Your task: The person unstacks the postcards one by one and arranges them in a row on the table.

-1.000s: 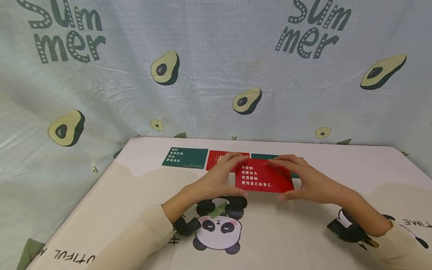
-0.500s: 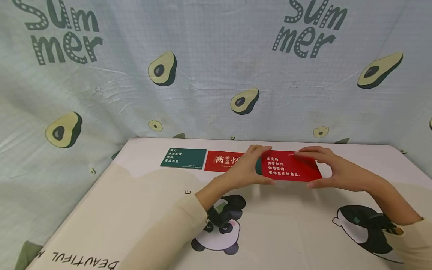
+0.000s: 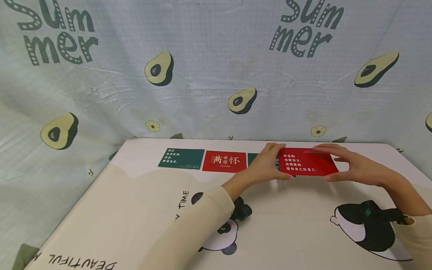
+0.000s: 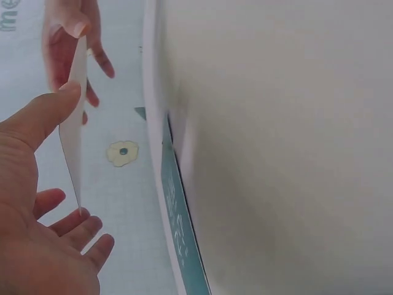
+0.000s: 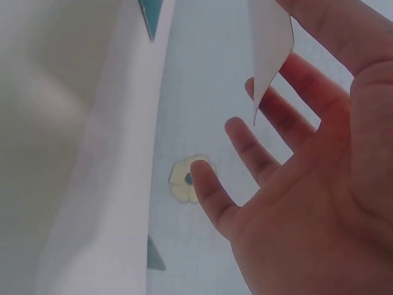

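A red card point(image 3: 305, 162) with white lettering is held level above the far right of the table. My left hand point(image 3: 268, 165) pinches its left end between thumb and fingers, and my right hand point(image 3: 357, 167) pinches its right end. From the left wrist the card's pale underside point(image 4: 73, 135) shows edge-on, and the right wrist view shows its pale corner point(image 5: 270, 55) by the fingers. Behind the left hand lies a green card point(image 3: 253, 158), partly hidden. To its left are a red card point(image 3: 224, 161) with large characters and another green card point(image 3: 181, 158).
The cards lie in a row along the back edge of the table point(image 3: 141, 210), whose cover has panda prints and lettering. Behind it hangs a pale curtain point(image 3: 202, 67) printed with avocados and words.
Both hands have carried the red card to the right and slightly toward the back. The red card in the row, partly covered before, now shows fully.
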Action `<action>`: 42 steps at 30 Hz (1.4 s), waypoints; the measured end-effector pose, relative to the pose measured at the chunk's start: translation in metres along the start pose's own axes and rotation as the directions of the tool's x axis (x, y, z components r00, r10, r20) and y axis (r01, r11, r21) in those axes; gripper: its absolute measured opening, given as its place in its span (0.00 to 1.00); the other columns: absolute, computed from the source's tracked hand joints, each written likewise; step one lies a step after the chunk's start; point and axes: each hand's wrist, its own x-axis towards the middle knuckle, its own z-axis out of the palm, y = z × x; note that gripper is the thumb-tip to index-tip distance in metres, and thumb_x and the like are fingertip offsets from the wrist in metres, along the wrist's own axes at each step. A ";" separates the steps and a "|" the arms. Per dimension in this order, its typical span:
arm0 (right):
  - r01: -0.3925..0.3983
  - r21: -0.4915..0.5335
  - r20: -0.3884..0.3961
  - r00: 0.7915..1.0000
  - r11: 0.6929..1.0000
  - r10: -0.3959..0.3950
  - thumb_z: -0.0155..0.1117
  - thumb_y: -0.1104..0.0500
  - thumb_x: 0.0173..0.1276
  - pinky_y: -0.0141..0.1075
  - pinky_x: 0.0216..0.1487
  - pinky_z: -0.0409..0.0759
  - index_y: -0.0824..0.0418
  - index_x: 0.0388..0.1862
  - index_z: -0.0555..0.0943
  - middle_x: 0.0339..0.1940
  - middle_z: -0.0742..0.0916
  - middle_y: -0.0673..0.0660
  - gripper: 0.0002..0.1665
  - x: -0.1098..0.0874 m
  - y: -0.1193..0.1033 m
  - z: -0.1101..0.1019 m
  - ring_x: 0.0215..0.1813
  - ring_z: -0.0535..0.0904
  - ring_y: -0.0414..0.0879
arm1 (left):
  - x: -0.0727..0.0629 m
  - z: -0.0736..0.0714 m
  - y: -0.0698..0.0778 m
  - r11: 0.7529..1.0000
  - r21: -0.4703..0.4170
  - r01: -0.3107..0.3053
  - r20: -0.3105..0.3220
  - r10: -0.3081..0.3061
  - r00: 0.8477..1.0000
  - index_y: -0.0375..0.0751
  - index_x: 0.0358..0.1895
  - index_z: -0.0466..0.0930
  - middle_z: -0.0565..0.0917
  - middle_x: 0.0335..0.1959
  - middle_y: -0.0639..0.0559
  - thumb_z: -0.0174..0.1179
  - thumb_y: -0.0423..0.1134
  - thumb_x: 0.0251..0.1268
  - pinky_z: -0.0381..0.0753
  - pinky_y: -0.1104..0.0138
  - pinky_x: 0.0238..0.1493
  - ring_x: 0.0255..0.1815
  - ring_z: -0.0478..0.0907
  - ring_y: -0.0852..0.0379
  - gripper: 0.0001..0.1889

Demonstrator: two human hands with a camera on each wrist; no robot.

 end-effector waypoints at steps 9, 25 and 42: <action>-0.024 0.015 0.036 0.999 1.000 0.024 0.77 0.55 0.51 0.65 0.50 0.72 0.51 0.73 0.61 0.69 0.66 0.60 0.52 -0.004 0.025 -0.005 0.63 0.59 0.58 | 0.018 0.012 0.011 0.992 0.123 0.019 0.057 -0.026 0.998 0.49 0.73 0.55 0.64 0.68 0.55 0.72 0.53 0.48 0.75 0.71 0.53 0.64 0.63 0.61 0.49; -0.065 -0.046 0.121 0.990 0.997 0.070 0.74 0.51 0.54 0.70 0.50 0.67 0.56 0.72 0.63 0.69 0.64 0.67 0.48 -0.004 0.051 -0.012 0.64 0.58 0.68 | 0.051 0.045 0.014 0.955 0.271 0.122 0.104 -0.155 0.982 0.52 0.73 0.57 0.66 0.67 0.62 0.71 0.60 0.45 0.47 0.65 0.72 0.70 0.56 0.64 0.50; -0.152 -0.119 0.172 0.970 0.981 0.171 0.75 0.49 0.52 0.70 0.52 0.65 0.59 0.72 0.64 0.68 0.66 0.72 0.51 0.009 0.062 -0.009 0.64 0.57 0.71 | 0.062 0.050 0.015 0.932 0.326 0.161 0.156 -0.221 0.963 0.56 0.72 0.58 0.67 0.67 0.64 0.70 0.61 0.45 0.44 0.60 0.73 0.71 0.54 0.63 0.48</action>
